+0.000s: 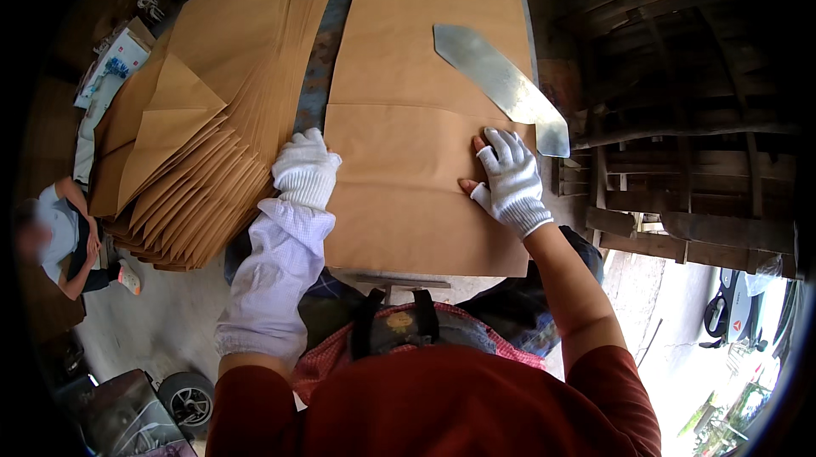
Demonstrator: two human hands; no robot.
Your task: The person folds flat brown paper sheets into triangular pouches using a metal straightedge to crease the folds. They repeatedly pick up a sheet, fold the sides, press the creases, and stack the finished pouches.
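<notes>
A flat brown kraft paper piece [399, 202] lies before me on a table, with a crease across its middle. My left hand [308, 166], in a white knit glove and a pale sleeve cover, rests at its left edge with curled fingers. Whatever those fingers hold, if anything, is hidden. On the right part of the paper my right hand [512, 176] lies open, its fingers spread. That glove leaves the thumb and a fingertip bare. Just beyond it, an angled flat metal plate [493, 70] lies on the paper, one end past the right edge.
A thick fanned stack of folded brown paper bags [191, 176] stands left of my left hand. The dark table surface [321, 57] shows between stack and paper. At far left sits another person [64, 232]. Wooden slats [680, 130] stand at right; a wheel [185, 399] is at lower left.
</notes>
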